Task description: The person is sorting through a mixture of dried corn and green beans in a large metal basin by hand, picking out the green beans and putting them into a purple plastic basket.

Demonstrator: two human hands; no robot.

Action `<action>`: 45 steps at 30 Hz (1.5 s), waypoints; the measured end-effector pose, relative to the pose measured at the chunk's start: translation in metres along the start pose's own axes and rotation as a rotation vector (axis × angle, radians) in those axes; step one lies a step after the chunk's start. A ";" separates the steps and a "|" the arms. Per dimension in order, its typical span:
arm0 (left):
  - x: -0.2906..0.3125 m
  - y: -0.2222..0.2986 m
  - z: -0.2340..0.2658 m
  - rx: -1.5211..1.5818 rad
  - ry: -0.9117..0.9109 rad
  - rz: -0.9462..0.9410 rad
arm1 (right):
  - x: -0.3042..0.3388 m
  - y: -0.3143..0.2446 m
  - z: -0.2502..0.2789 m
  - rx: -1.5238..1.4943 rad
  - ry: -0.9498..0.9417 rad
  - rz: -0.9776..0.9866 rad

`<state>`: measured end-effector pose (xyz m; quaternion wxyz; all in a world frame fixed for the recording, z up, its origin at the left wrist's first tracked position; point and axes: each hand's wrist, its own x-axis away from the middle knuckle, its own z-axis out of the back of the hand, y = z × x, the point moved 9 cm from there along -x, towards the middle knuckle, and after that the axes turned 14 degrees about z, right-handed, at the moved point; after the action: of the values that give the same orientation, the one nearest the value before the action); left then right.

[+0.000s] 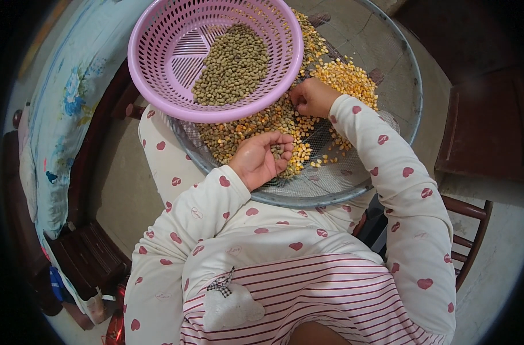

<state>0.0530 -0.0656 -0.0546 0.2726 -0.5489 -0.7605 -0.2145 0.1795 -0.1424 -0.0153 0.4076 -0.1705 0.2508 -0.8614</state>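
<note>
My left hand [262,160] lies palm up over the near part of a round mesh sieve [308,202]. Its fingers curl round a few small greenish-brown beans [277,150]. My right hand [315,98] reaches down into the mixed beans and corn [279,122] beside the basket's rim. Its fingers are bent together, and their tips are hidden. Yellow corn kernels [349,79] are heaped beyond that wrist. A pink plastic basket [158,95], with slotted sides, rests on the sieve at the far left; a pile of greenish-brown beans [233,66] covers part of its bottom.
The sieve sits across my lap, on white trousers [164,149] with red hearts. A bed with a pale blue flowered sheet [72,109] stands at the left. Dark wooden furniture [486,126] is at the right, near a wooden chair [469,210].
</note>
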 end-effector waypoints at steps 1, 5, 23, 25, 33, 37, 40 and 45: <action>0.001 0.000 -0.003 0.002 0.000 -0.002 | 0.001 -0.004 0.004 0.000 -0.002 0.002; 0.006 0.003 -0.008 0.062 0.054 -0.042 | 0.007 0.001 -0.009 -0.719 -0.005 -0.137; 0.016 0.003 -0.006 0.040 0.119 -0.067 | 0.011 -0.025 -0.017 -0.981 -0.064 -0.142; 0.014 0.002 -0.002 0.051 0.124 -0.066 | 0.009 -0.005 -0.013 -0.621 0.027 -0.048; 0.011 -0.001 0.007 0.006 0.008 -0.037 | 0.003 -0.014 -0.014 0.164 -0.004 0.020; 0.010 -0.001 0.009 0.015 -0.005 -0.035 | 0.002 -0.012 -0.016 0.255 -0.081 -0.004; 0.012 -0.001 0.007 0.008 0.007 -0.046 | 0.008 0.000 -0.006 0.122 -0.044 0.002; 0.015 0.000 0.007 -0.018 0.066 -0.072 | 0.014 0.015 0.025 0.040 0.191 -0.037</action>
<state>0.0485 -0.0504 -0.0505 0.2847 -0.5161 -0.7685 -0.2489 0.1922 -0.1688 -0.0021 0.3692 -0.0840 0.2679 -0.8859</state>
